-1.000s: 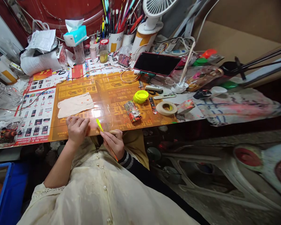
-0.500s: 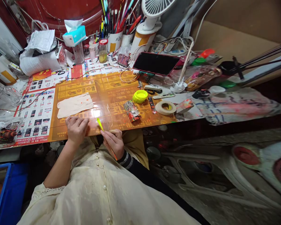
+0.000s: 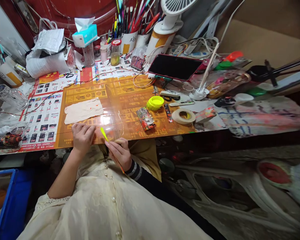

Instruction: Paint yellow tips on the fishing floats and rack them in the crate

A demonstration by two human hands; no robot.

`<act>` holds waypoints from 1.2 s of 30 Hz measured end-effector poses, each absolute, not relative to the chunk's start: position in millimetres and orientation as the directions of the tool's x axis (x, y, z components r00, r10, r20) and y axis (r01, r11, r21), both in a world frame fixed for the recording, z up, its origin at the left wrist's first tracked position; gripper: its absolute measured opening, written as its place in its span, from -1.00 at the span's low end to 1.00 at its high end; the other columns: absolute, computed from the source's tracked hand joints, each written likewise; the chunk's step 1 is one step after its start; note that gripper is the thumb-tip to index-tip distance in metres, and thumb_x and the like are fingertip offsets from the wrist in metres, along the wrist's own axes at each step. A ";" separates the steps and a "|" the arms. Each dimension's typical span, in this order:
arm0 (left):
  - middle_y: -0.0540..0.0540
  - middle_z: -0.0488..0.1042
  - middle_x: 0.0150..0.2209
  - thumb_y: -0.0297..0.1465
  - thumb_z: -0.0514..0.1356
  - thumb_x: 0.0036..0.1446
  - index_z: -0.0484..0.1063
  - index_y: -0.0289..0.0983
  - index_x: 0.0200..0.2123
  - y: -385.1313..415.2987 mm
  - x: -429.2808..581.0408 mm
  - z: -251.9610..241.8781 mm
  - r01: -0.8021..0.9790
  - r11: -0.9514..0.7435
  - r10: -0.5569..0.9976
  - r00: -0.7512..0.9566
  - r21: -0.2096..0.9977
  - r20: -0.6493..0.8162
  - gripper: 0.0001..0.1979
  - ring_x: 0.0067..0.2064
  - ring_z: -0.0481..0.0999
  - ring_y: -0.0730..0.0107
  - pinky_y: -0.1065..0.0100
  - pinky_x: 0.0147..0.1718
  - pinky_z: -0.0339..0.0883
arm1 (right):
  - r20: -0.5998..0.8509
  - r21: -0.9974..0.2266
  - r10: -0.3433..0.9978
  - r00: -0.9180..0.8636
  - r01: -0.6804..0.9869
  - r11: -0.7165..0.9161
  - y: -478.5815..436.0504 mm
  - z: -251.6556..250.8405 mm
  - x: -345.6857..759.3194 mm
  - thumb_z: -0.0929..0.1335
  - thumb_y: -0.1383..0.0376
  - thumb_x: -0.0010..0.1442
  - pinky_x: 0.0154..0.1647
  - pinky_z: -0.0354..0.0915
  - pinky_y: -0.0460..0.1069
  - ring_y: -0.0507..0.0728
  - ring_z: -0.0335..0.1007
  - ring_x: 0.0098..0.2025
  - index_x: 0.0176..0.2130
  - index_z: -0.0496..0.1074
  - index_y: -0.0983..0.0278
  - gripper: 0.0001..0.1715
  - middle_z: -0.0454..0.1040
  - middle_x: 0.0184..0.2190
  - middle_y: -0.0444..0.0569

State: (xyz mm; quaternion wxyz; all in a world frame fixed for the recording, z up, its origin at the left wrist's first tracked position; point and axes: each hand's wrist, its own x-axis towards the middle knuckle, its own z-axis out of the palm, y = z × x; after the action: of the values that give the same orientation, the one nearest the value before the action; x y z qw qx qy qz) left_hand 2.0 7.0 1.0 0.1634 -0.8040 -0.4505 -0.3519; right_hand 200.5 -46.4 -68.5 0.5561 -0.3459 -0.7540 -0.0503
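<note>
Your right hand (image 3: 119,154) is closed in a pinch around a slim stick (image 3: 104,134), held between thumb and fingertips at the desk's near edge. The stick tilts across your body: its flattened neon-yellow tip points up and to the left over the clear, glossy desk mat (image 3: 127,125), and its thin orange lower end (image 3: 122,170) slants down past your wrist over your cream blouse. The yellow tip touches nothing you can make out and sits just right of your left hand (image 3: 83,138).

That hand lies palm down near the desk's front edge, fingers loosely curled and holding nothing visible. Its fingertips sit just below a pale, orange-flecked cloth (image 3: 83,110). Further right along the desk lie a small paint-smeared block (image 3: 145,118), a neon-yellow ring (image 3: 155,103) and a roll of masking tape (image 3: 183,116).
</note>
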 end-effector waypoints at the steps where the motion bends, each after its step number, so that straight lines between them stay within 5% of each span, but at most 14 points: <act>1: -0.10 0.61 -0.29 -0.34 0.14 0.35 0.55 -0.16 -0.11 6.6 1.7 1.1 0.839 -0.542 0.608 0.349 0.052 0.713 -0.82 -0.18 0.45 0.24 0.09 -0.01 0.11 | 0.874 -0.308 0.465 -0.143 0.578 0.756 -46.2 -66.9 199.0 0.34 0.44 0.28 0.01 0.32 0.13 0.14 0.32 -0.13 0.35 0.22 0.14 -0.30 0.59 -0.10 -0.02; 36: -0.12 0.61 -0.18 -0.36 0.14 0.34 0.55 -0.15 -0.07 0.8 -12.7 -0.9 0.850 -0.524 0.604 0.319 0.062 0.731 -0.80 -0.10 0.49 0.23 0.05 0.05 0.16 | 0.865 -0.307 0.472 -0.172 0.562 0.768 -47.0 -80.0 196.0 0.36 0.38 0.30 0.05 0.35 0.14 0.12 0.37 -0.10 0.34 0.24 0.11 -0.33 0.60 -0.09 -0.02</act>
State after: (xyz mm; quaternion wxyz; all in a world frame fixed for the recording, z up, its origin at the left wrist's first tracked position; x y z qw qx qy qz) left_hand -12.7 0.8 -0.9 0.1695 -0.7941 -0.4576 -0.3623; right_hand 196.0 -47.0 -80.0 0.5474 -0.3380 -0.7645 -0.0411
